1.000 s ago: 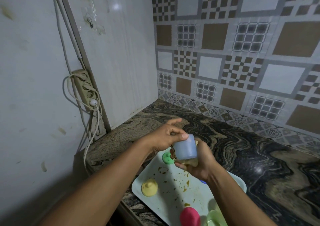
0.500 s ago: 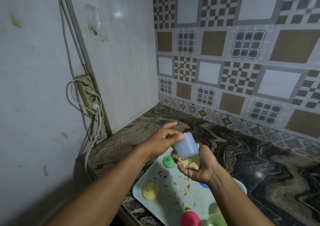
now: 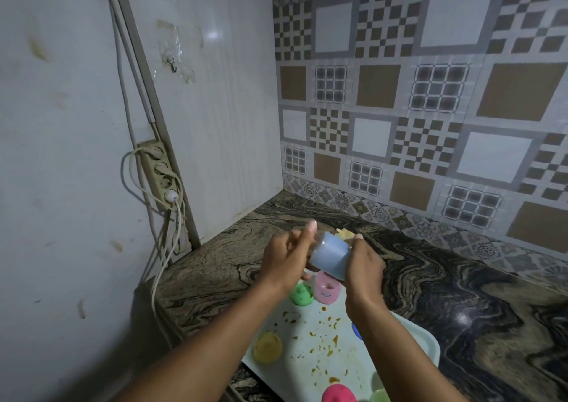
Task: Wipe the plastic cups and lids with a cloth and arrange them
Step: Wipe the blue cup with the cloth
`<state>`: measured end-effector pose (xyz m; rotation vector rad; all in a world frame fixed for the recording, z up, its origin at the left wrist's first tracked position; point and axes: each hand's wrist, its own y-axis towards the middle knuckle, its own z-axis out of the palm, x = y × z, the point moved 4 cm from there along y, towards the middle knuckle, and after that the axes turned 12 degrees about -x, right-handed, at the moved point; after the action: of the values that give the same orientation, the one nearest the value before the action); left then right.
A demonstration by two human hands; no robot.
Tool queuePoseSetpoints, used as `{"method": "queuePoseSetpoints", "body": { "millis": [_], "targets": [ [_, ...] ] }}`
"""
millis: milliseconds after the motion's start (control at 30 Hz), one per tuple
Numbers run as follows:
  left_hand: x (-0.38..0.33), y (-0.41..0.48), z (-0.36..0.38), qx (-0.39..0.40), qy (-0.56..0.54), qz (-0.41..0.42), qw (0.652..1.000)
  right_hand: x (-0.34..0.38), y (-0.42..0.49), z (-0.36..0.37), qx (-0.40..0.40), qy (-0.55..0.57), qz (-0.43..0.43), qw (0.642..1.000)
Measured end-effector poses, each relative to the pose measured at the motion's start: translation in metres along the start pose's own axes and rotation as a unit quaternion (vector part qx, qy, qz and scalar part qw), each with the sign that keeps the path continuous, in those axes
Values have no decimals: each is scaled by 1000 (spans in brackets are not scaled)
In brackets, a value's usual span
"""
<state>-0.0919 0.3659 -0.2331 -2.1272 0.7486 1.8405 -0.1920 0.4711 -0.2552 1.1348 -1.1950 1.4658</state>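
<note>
step in hand: wiping the blue cup (image 3: 330, 255). the cup is held in the air between both hands, tilted on its side, above the far end of the tray (image 3: 425, 344) and clear of it.

left hand (image 3: 285, 258): fingers curled round the near end of the cup, with the forefinger raised and straight. right hand (image 3: 364, 266): closed against the cup's far side, with the cloth (image 3: 436, 234) bunched under it; only a pale yellow tip of cloth shows past the cup. whether the cloth lies inside the mouth or against the outer wall cannot be told, since the cup hides it.

procedure, as a judgement:
- keep the left grip firm but light; thin plastic likely flexes and slips when squeezed.
- turn the cup with the left hand against the cloth, so that the whole wall passes under it.
- push a fold of cloth into the mouth and down to the base, where residue tends to collect.
- work over the tray, so that a dropped cup falls a short way.

the tray carries brown crumbs and smears. set no wiped piece on those patches. lying on the tray: pink lid (image 3: 327, 287), green lid (image 3: 301, 294), yellow lid (image 3: 268, 347), red lid (image 3: 338, 394), and a pale green piece (image 3: 379, 396) cut off by the lower edge. these appear not yet wiped. the counter (image 3: 461, 294) beyond the tray offers bare space for arranging cleaned items.
</note>
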Motion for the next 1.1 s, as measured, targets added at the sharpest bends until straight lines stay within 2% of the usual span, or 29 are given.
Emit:
{"method": "queuePoseSetpoints", "body": {
  "millis": [100, 167, 200, 333, 400, 433, 500, 567, 633, 700, 767, 867, 933, 1033, 1100],
  "targets": [
    [-13, 0, 9, -7, 144, -35, 989, 3, -9, 5, 7, -36, -126, 991],
    [-15, 1, 17, -44, 246, 6, 968, 6, -13, 7, 3, -22, -149, 989],
    [-14, 0, 21, -69, 264, 38, 961, 6, -14, 8, 4, -12, -149, 989],
    [-10, -17, 29, -119, 194, 228, 947, 0, -8, 10, 6, 0, -105, 994],
    [-4, -20, 31, -92, 166, 314, 930, -2, -1, 6, 4, -7, -76, 997],
    [0, -18, 30, -66, 156, 328, 930, -4, 3, 5, 13, -11, -64, 998],
    [4, -16, 27, -10, 126, 293, 948, -4, 8, 1, 29, -23, -73, 997],
    [5, -15, 23, -3, 116, 187, 976, -3, 9, -3, 36, -30, -123, 991],
    [2, -12, 24, 10, 169, 74, 983, 0, 5, -5, 38, -38, -171, 984],
    [-1, -12, 24, 15, 214, 75, 974, 1, 5, -5, 42, -49, -186, 981],
    [-1, -14, 21, 55, 160, 110, 980, 2, 11, -5, 58, -65, -174, 981],
    [10, -12, 17, 150, 83, 82, 982, 3, 20, -5, 90, -103, -170, 976],
    [13, -8, 14, 135, 44, 45, 989, 8, 20, -5, 79, -117, -214, 967],
    [14, -7, 17, 123, -61, -91, 986, 13, 16, -5, 52, -110, -274, 954],
    [16, -4, 18, 116, -68, -65, 989, 15, 15, -4, 52, -117, -280, 951]
  ]
}}
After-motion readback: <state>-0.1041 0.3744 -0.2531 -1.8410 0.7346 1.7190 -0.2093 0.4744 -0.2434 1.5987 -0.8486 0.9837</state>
